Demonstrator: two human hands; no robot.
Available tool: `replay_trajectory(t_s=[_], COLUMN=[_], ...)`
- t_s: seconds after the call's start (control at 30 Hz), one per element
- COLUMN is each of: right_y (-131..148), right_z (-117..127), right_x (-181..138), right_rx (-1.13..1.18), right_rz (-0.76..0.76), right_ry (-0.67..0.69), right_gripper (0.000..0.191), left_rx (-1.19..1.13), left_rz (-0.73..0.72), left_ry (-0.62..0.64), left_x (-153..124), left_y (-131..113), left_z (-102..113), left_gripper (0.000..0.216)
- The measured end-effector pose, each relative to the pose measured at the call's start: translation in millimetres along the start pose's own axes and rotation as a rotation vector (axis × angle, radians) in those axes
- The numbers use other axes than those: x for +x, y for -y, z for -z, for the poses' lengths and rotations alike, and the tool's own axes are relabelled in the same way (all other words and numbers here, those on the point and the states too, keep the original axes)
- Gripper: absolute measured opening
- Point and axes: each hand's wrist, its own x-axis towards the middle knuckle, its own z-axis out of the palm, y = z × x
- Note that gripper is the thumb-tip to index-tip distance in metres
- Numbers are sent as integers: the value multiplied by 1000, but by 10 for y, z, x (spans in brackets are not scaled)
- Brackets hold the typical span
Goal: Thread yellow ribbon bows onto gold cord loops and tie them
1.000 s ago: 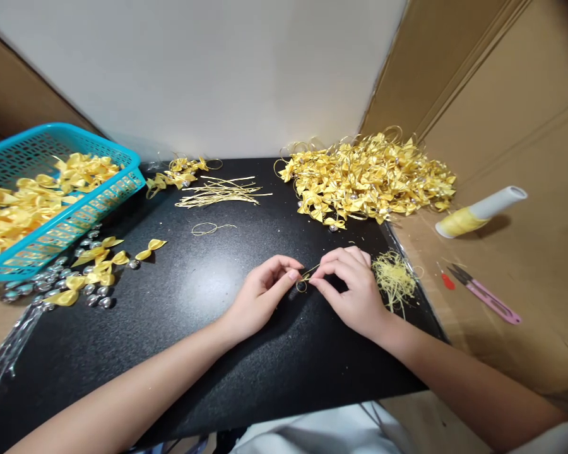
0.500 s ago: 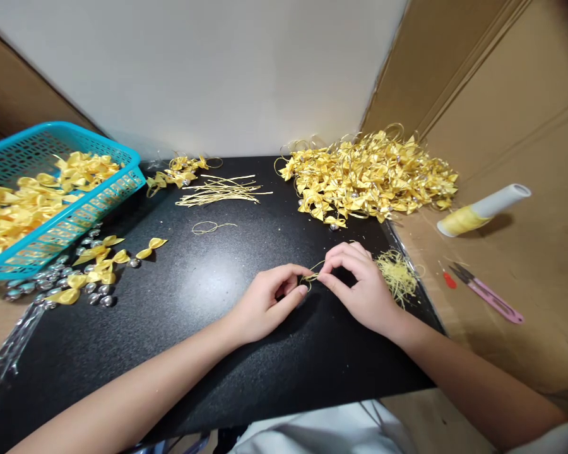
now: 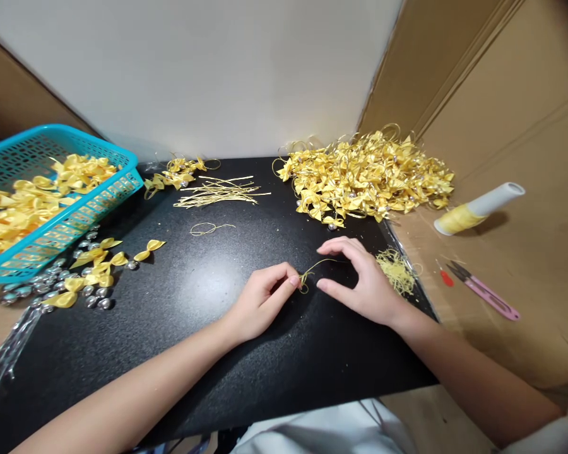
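Note:
My left hand (image 3: 267,296) pinches a thin yellow cord (image 3: 305,277) between thumb and forefinger, over the middle of the black table (image 3: 227,372). Small loops of the cord stick out past the fingertips, and one loose end curves up to the right. Just right of it, my right hand (image 3: 355,280) has thumb and fingers spread apart, with the cord's end passing near them; no grip on it shows. Beside that hand lies a tangle of short yellow thread bits (image 3: 396,271). A single looped cord (image 3: 208,229) rests on the table further left.
A teal basket (image 3: 135,180) of yellow bows stands at left, near loose bows (image 3: 99,274) and silver bells (image 3: 40,284). Cut cords (image 3: 222,192) lie at the back, beside a heap of finished bows (image 3: 369,176). At right are thread snips (image 3: 490,296), a red needle threader (image 3: 446,277) and a spool (image 3: 478,211).
My right hand's fingers have parted and come off the cord, leaving its end free. The left hand keeps its pinch, with more of the cord's loops now showing.

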Motion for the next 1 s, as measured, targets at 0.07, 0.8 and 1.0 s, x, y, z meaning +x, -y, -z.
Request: replay_trajectory(t_s=[0.07, 0.8, 1.0], right_y=[27, 51, 56], right_z=[-73, -159, -190], right_x=[-5, -30, -53], right_rx=[120, 82, 80], right_rz=[12, 84, 122], right_ry=[55, 26, 46], right_gripper=[31, 17, 14], left_rx=[16, 248, 90], left_rz=[-18, -243, -275], left_ry=[12, -104, -101], left_x=[0, -30, -57], left_y=[4, 19, 8], left_z=[-7, 27, 45], left_gripper=[28, 24, 16])
